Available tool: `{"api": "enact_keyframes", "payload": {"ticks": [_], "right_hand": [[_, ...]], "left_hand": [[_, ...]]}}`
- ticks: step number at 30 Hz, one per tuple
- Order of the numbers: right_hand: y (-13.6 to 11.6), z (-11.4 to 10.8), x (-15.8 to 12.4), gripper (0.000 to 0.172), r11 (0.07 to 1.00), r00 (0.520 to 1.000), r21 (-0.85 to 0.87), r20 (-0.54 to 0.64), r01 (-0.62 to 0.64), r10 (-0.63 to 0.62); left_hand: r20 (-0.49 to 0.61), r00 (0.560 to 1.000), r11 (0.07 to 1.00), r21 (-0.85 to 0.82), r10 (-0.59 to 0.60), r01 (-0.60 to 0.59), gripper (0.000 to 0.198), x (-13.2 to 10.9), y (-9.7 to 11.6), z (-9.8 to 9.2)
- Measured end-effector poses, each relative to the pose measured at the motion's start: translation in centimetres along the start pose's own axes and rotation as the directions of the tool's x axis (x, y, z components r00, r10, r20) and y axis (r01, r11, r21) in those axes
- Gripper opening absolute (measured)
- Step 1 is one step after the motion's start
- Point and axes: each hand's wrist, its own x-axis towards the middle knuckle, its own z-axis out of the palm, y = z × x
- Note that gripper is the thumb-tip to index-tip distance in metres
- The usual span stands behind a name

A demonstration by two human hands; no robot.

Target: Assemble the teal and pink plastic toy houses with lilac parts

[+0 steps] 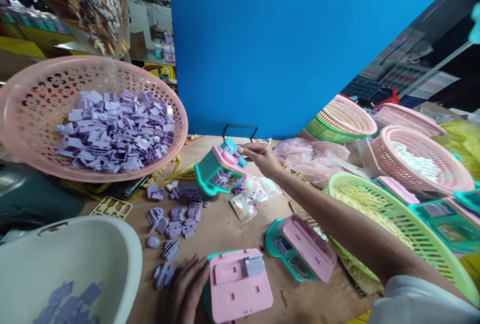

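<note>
My right hand (260, 156) reaches forward, thumb and fingertips pinched at the upper right edge of a small teal and pink toy kitchen (221, 169). The toy is tilted and carries blue and lilac pieces on top; the exact spot of the grip is partly hidden. At the bottom, my left hand (189, 284) lies with fingers extended against the left side of a pink-topped toy unit (240, 284), which has a lilac piece (254, 265) at its upper right. A similar pink and teal unit (302, 249) lies tilted beside it. Loose lilac parts (176, 219) are scattered left of centre.
A pink basket (180, 129) heaped with lilac parts stands left, above a white basin (131, 259). Printed sticker cards (243, 207) lie mid-table. A green basket (442, 259) and a pink basket (378, 149) of white pieces stand right. A blue panel (262, 49) rises behind.
</note>
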Motion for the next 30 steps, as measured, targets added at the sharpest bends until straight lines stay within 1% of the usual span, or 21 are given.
{"api": "enact_keyframes", "payload": {"ticks": [2,3,4,5,6,8,9,10,12,14,16,18,19,21,23,24,25,27,28,29,30], "right_hand": [[-0.1,0.1,0.7,0.054,0.981,0.996,-0.171,0.033,0.087,-0.082],[-0.1,0.2,1.2,0.052,0.951,0.99,-0.277,0.06,0.136,-0.124],[0.1,0.3,1.8,0.047,0.903,0.983,-0.389,0.086,0.18,-0.159],[0.4,0.3,2.4,0.041,0.848,0.979,-0.489,0.089,0.205,-0.185],[0.7,0.4,2.9,0.038,0.797,0.975,-0.563,0.093,0.219,-0.202],[0.9,0.3,3.2,0.04,0.727,0.962,-0.631,0.148,0.27,-0.228],[0.5,0.2,2.8,0.042,0.702,0.951,-0.643,0.176,0.307,-0.255],[-0.2,0.1,1.8,0.044,0.684,0.937,-0.642,0.202,0.347,-0.285],[-2.6,0.2,-1.4,0.043,0.668,0.913,-0.624,0.244,0.406,-0.327],[-5.3,0.8,-5.9,0.042,0.685,0.906,-0.594,0.296,0.423,-0.303],[-7.2,2.3,-10.3,0.044,0.702,0.895,-0.571,0.376,0.426,-0.237],[-7.8,4.2,-13.7,0.049,0.684,0.885,-0.595,0.435,0.422,-0.167],[-7.7,5.1,-14.8,0.05,0.661,0.885,-0.625,0.446,0.415,-0.134],[-7.1,6.5,-16.1,0.053,0.603,0.894,-0.692,0.441,0.397,-0.082],[-6.8,6.9,-16.3,0.054,0.567,0.901,-0.726,0.429,0.39,-0.071],[-6.8,6.6,-16.2,0.054,0.57,0.892,-0.714,0.444,0.406,-0.08],[-6.9,6.1,-16.0,0.053,0.593,0.874,-0.679,0.477,0.432,-0.092],[-7.3,4.6,-15.6,0.046,0.689,0.814,-0.552,0.573,0.471,-0.097],[-7.5,3.7,-15.4,0.041,0.749,0.781,-0.481,0.62,0.456,-0.077],[-7.7,2.9,-15.2,0.038,0.81,0.754,-0.426,0.656,0.404,-0.031],[-7.7,2.2,-15.0,0.037,0.865,0.739,-0.392,0.672,0.312,0.038]], "left_hand": [[0.009,0.999,0.999,-0.009,-0.054,0.054,0.065,0.9,1.6,-1.3],[0.026,0.995,0.995,-0.021,-0.1,0.101,0.065,1.3,2.4,-1.9],[0.055,0.989,0.989,-0.044,-0.139,0.142,0.064,1.6,3.1,-2.5],[0.102,0.984,0.985,-0.076,-0.149,0.157,0.065,2.0,3.7,-3.0],[0.108,0.984,0.983,-0.099,-0.144,0.154,0.065,2.2,4.1,-3.3],[0.113,0.986,0.982,-0.129,-0.123,0.137,0.064,2.6,4.6,-3.8],[0.109,0.988,0.981,-0.143,-0.113,0.128,0.063,2.8,4.8,-3.9],[0.101,0.99,0.983,-0.148,-0.096,0.111,0.062,3.1,5.0,-4.1],[0.099,0.994,0.99,-0.132,-0.042,0.055,0.064,4.0,5.5,-4.2],[0.141,0.99,0.997,-0.081,0.028,-0.016,0.071,5.2,6.1,-4.1],[0.218,0.974,0.997,-0.044,0.068,-0.059,0.076,6.2,6.5,-3.6],[0.26,0.963,0.997,-0.042,0.069,-0.06,0.074,6.8,6.6,-2.8],[0.26,0.963,0.997,-0.049,0.065,-0.054,0.072,7.0,6.6,-2.4],[0.241,0.969,0.997,-0.056,0.056,-0.043,0.069,7.0,6.4,-1.7],[0.226,0.972,0.997,-0.052,0.061,-0.05,0.069,7.0,6.2,-1.3],[0.22,0.973,0.997,-0.05,0.064,-0.055,0.069,6.9,6.1,-1.3],[0.217,0.974,0.997,-0.054,0.07,-0.06,0.068,6.9,6.0,-1.3],[0.229,0.97,0.995,-0.076,0.08,-0.064,0.069,7.0,5.8,-1.5],[0.244,0.966,0.994,-0.092,0.083,-0.062,0.069,7.1,5.7,-1.7],[0.264,0.961,0.992,-0.11,0.084,-0.056,0.069,7.2,5.6,-1.8],[0.286,0.955,0.991,-0.127,0.084,-0.049,0.07,7.4,5.4,-2.0]]}}
